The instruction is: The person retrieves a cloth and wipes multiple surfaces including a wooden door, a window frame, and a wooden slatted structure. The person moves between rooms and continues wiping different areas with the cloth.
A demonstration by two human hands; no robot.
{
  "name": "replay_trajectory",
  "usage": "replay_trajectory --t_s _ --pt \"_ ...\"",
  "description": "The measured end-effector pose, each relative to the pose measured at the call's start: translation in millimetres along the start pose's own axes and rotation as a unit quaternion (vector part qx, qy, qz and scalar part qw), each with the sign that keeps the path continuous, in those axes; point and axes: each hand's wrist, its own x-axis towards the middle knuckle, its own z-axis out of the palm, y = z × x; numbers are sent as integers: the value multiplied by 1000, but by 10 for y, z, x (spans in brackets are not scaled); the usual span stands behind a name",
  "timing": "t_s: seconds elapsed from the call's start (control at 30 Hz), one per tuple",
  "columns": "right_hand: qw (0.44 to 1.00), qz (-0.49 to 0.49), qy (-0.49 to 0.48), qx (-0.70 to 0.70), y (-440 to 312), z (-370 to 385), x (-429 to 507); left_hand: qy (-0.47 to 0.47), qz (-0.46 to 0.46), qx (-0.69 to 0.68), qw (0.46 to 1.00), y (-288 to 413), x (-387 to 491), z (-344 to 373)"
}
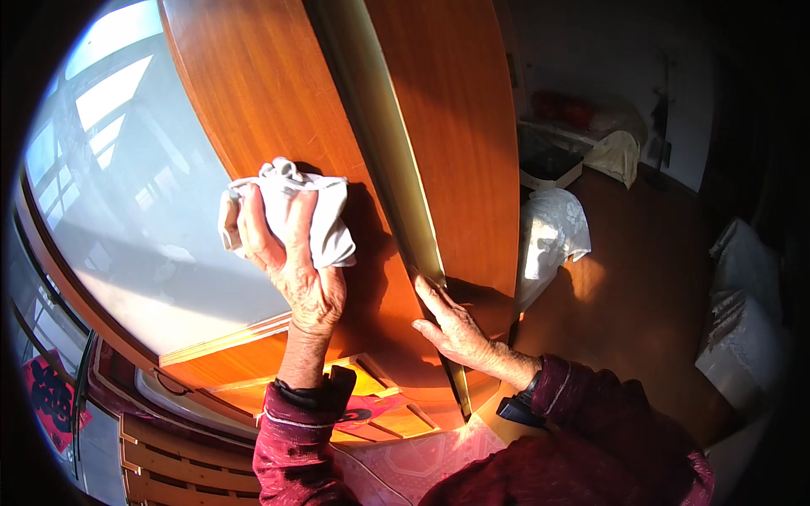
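Note:
A crumpled white cloth (323,218) is held in my left hand (294,253) against the reddish-brown wooden door (253,82), beside its large glass or mirror panel (139,177). My right hand (452,326) holds nothing; its fingers are apart and rest at the door's edge, by the narrow gap. To the right of the gap stands another wooden panel (449,126). Sunlight falls across the wood, and the shadow of my left hand and the cloth lies on the door.
White lace-like covers drape over something at the right (550,234) and far right (747,322). An open box (550,164) stands farther back on the brown floor (633,265). Slatted wood (183,462) lies at lower left. A thin cord (373,474) crosses the pink patterned surface (424,455) below.

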Motion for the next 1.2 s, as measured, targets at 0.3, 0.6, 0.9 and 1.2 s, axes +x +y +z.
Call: replay_trajectory --t_s 0.3,0.6,0.9,1.2 --pt "991 12 -14 135 91 -54 20 -270 248 52 929 255 -1036 -233" --pt "984 59 -93 138 326 -310 -259 -109 217 99 965 494 675 78" --pt "939 154 216 220 923 -1198 -70 30 197 66 978 943 1563 1042" --pt "898 179 162 368 1166 -1437 -205 -364 176 -38 914 1554 -893 1484"
